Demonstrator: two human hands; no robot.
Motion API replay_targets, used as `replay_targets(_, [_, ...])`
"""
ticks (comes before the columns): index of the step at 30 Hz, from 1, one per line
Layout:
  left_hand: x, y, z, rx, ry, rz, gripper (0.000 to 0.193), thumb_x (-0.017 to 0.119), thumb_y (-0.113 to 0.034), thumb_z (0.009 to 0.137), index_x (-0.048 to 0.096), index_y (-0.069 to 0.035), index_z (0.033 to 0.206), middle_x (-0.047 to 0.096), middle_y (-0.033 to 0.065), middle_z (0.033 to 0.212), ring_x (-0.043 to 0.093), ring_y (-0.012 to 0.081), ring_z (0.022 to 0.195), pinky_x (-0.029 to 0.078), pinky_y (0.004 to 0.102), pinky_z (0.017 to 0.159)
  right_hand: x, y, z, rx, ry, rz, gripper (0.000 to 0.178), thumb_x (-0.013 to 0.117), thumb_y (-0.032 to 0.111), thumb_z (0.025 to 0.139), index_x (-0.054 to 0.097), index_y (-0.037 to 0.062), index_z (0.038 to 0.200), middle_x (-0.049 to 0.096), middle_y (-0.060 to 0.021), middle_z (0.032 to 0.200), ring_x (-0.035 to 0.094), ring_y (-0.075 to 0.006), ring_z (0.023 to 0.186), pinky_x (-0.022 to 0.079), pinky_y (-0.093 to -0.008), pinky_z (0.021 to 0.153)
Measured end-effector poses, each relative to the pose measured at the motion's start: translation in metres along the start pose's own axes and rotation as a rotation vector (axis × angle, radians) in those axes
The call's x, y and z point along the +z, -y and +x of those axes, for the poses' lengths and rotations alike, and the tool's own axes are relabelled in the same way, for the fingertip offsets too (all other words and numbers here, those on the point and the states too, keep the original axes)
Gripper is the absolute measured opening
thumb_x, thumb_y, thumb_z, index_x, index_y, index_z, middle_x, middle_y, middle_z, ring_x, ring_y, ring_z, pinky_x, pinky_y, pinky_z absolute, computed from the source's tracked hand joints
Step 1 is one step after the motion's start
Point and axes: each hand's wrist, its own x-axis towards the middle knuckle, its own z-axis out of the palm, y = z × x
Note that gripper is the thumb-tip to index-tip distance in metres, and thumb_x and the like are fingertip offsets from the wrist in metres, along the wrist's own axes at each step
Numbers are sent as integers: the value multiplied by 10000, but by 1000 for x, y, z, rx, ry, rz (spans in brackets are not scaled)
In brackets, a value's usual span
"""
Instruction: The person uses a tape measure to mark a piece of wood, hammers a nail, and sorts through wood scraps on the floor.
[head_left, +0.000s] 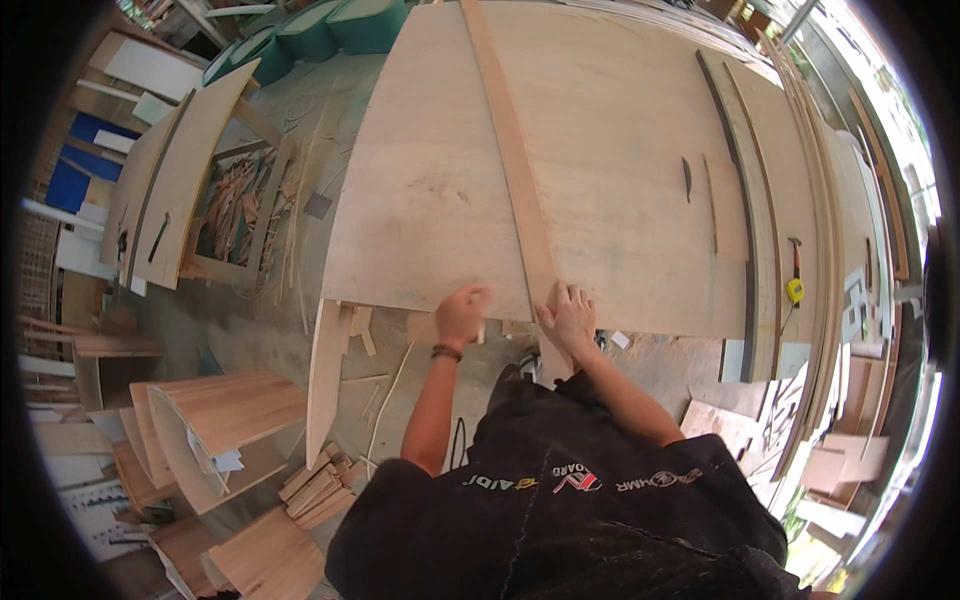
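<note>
A long, narrow wooden strip (512, 165) lies across a large pale plywood sheet (420, 130), running from the far edge to the near edge. At that near edge my right hand (570, 318) grips the strip, its fingers bent over the wood and the thumb on the left side. My left hand (462, 315) is just left of it, over the sheet's near edge, blurred at the fingertips. Its fingers are curled, and a small pale bit shows below them; what they hold is hidden.
On the right are a hammer (796, 258), a yellow tape measure (794, 291), a dark curved blade-like piece (687, 180) and long boards (735, 150). Curved wooden panels (235, 410) and offcuts (322, 488) stand lower left. A wooden frame (275, 200) holds scraps; green tubs (365, 25) stand behind.
</note>
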Motion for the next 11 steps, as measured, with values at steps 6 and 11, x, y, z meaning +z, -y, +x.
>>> replay_targets(6, [-26,185,-46,-732,-550,-924,688,542,-657,979,640,-23,1229,693,129,1012,600,199,688,495,387,732,-20,6,-28,-30,58,46,616,686,414,917,573,31,1387,621,-178,1234,593,-335,1156,481,-461,940])
replay_targets(11, [-21,207,-35,-795,-234,-1162,952,613,-722,904,354,-86,1563,644,123,1201,629,189,733,546,341,767,-24,-37,-77,-9,185,37,666,725,430,898,539,114,1454,590,-161,1296,563,-345,1229,460,-486,1023])
